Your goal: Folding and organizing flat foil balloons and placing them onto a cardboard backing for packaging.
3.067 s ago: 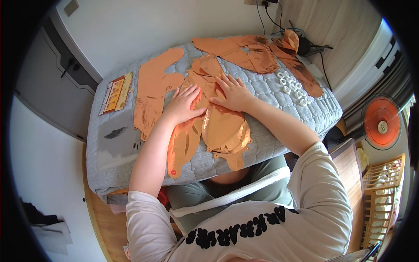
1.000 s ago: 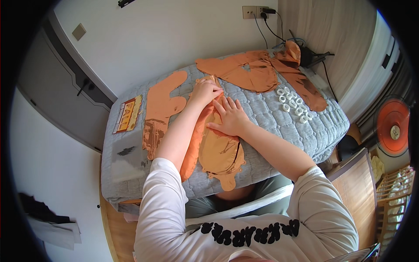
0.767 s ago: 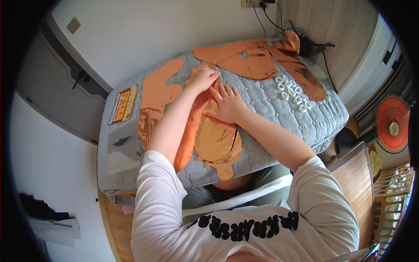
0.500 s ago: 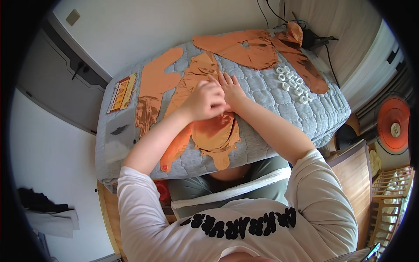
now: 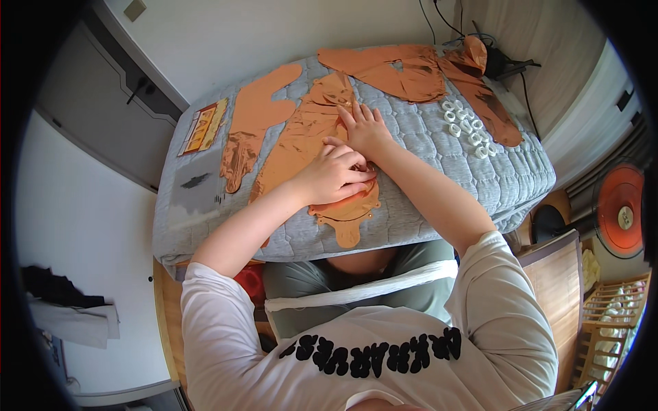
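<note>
You wear: one white T-shirt [image 5: 384, 325] with roomy short sleeves [image 5: 221, 305] and bulbous black lettering [image 5: 375, 362] across its front; one pair grey-green trousers [image 5: 296, 282].

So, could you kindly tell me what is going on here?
A person has the left grip, fingers bent, on creased orange foil lying on a mattress; the right grip is spread at the foil's right edge. More sheets lie to the left and beyond, with white rings to the right.
</note>
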The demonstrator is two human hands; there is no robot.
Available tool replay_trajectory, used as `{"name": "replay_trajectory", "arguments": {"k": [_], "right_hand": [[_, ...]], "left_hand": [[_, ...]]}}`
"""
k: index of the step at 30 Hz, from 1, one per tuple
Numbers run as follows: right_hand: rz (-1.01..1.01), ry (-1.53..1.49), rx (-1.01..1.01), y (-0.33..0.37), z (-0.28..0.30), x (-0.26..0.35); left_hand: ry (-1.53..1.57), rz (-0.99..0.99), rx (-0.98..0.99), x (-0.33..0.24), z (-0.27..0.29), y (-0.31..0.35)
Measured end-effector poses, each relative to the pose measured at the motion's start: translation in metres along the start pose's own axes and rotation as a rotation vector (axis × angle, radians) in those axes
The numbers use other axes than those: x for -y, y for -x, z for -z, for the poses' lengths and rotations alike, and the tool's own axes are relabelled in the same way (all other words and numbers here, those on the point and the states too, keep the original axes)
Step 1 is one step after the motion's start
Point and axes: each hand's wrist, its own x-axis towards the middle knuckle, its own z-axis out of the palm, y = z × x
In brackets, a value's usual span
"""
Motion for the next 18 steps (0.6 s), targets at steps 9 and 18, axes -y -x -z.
{"name": "replay_trajectory", "arguments": {"k": [9,18], "right_hand": [[-0.025,-0.046,0.077,0.0,0.011,0.002],[-0.014,-0.044,-0.024,0.001,0.003,0.0]], "left_hand": [[0.274,0.35,-0.022,-0.017,0.047,0.053],[-0.193,0.11,0.02,-0.01,0.061,0.079]]}}
